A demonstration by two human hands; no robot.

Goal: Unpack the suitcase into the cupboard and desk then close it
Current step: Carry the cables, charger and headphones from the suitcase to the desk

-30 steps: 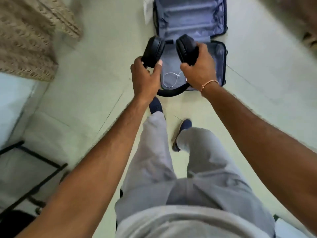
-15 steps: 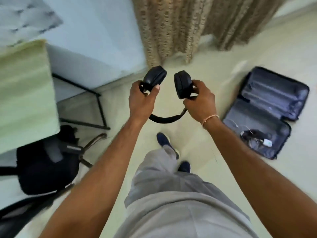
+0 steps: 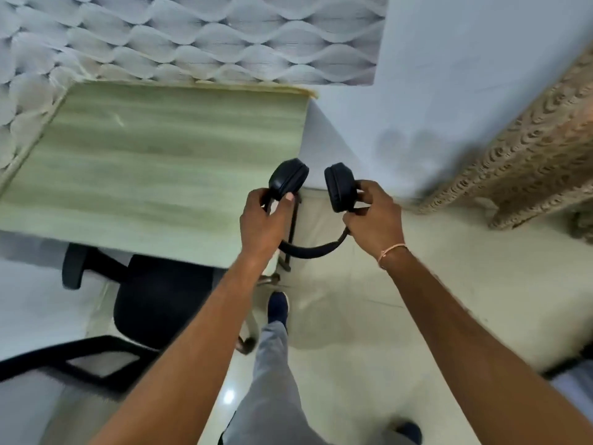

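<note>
I hold black over-ear headphones (image 3: 313,250) in both hands, ear cups up and headband hanging below. My left hand (image 3: 261,224) grips the left ear cup (image 3: 287,183). My right hand (image 3: 375,220) grips the right ear cup (image 3: 340,187) and the band beside it. The headphones hover at the right front corner of the pale wood-grain desk (image 3: 150,165), whose top is bare. The suitcase is out of view.
A black office chair (image 3: 154,300) stands tucked at the desk's front, to my left. A black desk leg (image 3: 290,242) drops below the corner. Patterned curtains (image 3: 529,162) hang at the right. Pale tiled floor (image 3: 385,316) lies ahead; my feet are on it.
I have turned left from the suitcase, which has left the view, and stepped up to the desk. Both hands keep the same hold on the headphones.
</note>
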